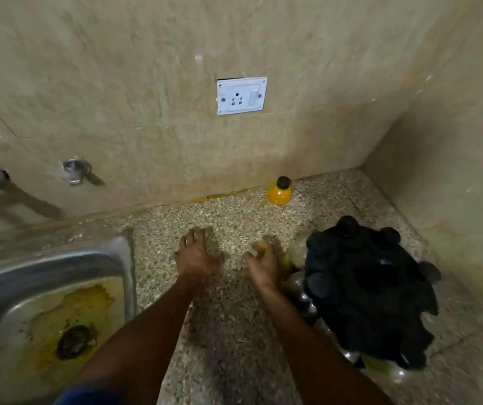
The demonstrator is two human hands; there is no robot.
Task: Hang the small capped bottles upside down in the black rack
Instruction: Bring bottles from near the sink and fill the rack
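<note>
Bottle upright by wall; rack beside right hand.

Head-worn wide-angle view, aimed forward and down

The speckled counter is seen steeply from above at arm's length, with the tiled wall ahead and the sink cut off at the lower left.
</note>
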